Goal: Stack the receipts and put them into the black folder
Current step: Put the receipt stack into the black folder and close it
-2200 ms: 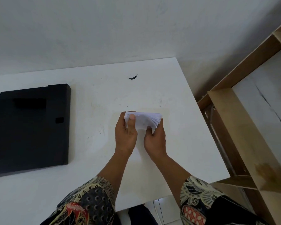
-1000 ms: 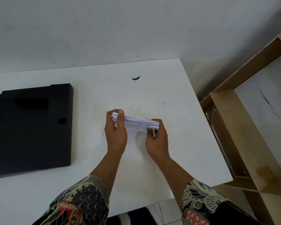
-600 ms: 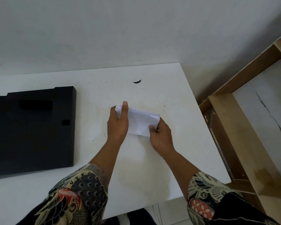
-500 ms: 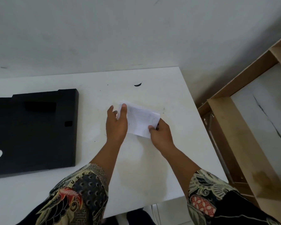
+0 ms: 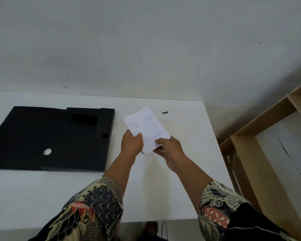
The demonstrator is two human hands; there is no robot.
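A stack of white receipts [image 5: 146, 126] with faint printed lines is held above the white table [image 5: 189, 153], face up and angled away from me. My left hand [image 5: 131, 144] grips its near left corner, thumb on top. My right hand [image 5: 169, 148] pinches the near right corner. The black folder [image 5: 42, 136] lies flat and closed on the table to the left of my hands, with a small round hole near its middle. A gap of bare table separates the folder from the receipts.
A small dark mark [image 5: 165, 112] sits on the table beyond the receipts. A wooden shelf unit [image 5: 250, 162] stands close to the table's right edge. A grey wall [image 5: 146, 49] rises behind the table.
The receipts turned from lying crosswise between my hands to pointing away from me and lifted up. Both hands shifted to the stack's near end. The view swung left, showing more of the folder.
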